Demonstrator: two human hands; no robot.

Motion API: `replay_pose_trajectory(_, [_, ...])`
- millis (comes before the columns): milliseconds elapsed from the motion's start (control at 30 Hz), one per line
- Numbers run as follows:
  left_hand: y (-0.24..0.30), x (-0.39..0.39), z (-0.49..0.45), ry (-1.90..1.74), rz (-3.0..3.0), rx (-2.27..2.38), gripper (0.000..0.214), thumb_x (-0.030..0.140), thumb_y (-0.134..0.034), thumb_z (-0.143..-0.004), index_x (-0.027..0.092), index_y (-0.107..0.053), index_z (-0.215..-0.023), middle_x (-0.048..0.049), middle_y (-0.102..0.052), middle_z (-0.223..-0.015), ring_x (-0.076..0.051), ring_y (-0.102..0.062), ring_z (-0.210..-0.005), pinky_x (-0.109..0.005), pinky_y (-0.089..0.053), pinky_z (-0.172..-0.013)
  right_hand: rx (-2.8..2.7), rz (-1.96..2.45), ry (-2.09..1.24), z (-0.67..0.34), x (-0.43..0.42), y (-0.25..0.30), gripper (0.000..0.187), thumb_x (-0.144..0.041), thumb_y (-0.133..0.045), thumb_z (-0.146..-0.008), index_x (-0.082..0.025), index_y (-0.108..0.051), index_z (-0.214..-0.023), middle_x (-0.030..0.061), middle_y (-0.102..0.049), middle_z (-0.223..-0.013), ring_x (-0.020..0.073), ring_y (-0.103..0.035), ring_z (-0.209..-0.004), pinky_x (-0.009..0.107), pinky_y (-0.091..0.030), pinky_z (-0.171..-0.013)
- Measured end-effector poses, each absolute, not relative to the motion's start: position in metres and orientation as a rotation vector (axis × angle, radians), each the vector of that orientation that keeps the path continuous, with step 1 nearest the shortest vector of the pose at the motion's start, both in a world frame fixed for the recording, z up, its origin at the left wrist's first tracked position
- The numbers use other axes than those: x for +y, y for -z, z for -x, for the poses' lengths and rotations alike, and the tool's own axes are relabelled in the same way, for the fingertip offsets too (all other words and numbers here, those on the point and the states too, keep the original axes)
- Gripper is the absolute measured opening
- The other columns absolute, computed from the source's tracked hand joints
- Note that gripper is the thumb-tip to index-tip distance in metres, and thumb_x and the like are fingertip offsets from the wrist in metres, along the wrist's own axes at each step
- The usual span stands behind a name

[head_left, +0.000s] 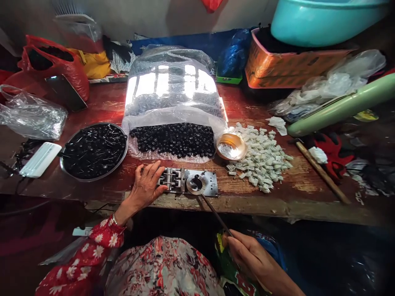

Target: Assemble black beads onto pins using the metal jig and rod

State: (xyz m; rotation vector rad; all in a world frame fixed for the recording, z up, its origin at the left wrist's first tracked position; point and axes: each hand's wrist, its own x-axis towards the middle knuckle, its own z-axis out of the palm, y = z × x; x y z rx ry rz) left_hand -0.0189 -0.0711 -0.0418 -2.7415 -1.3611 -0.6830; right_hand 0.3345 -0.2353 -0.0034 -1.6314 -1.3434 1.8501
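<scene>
A metal fixture (211, 181) lies along the table's front edge, with a round ring (195, 185) on its right plate and small rods and blocks at its left. My left hand (146, 181) rests on the fixture's left end, fingers spread and palm down. My right hand (247, 248), in front of the table edge, is closed around the near end of a thin dark rod (216, 213). The rod's far end meets the fixture's front edge beside the ring; whether they are joined I cannot tell. Small black round parts (175, 139) spill from a clear plastic bag (173, 98) behind the fixture.
A round tray (94, 152) of black stemmed parts sits left. To the right are a small bowl (231, 146) of metal pins, a heap of whitish pieces (262, 158) and a wooden stick (322, 172). Farther back stand an orange crate (277, 68) and a green tube (342, 105).
</scene>
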Motion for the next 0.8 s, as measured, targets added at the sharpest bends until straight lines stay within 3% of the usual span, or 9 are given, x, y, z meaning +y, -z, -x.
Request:
replay_pose_trajectory(233, [0.048, -0.066, 0.02, 0.729, 2.751, -1.306, 0.075, 0.071, -0.034, -0.104, 0.016, -0.049, -0.152, -0.0249, -0.058, -0.152, -0.035, -0.056, -0.139, -0.058, -0.028, -0.122, -1.25, 1.696, -1.794, -0.316, -0.244, 0.001, 0.059, -0.077, -0.038, -0.101, -0.023, -0.055, -0.085, -0.0073, -0.029, -0.063, 0.0123, -0.024, -0.055, 0.028, -0.022, -0.051])
replay_pose_trajectory(800, [0.054, -0.064, 0.017, 0.794, 2.704, -1.249, 0.079, 0.073, -0.027, -0.103, 0.013, -0.047, -0.152, -0.0251, -0.062, -0.146, -0.034, -0.059, -0.135, -0.056, -0.026, -0.122, -1.183, 1.781, -1.478, -0.258, -0.27, 0.03, 0.062, -0.078, -0.039, -0.098, -0.024, -0.056, -0.074, -0.0028, -0.046, -0.062, 0.0147, -0.04, -0.055, 0.026, -0.037, -0.051])
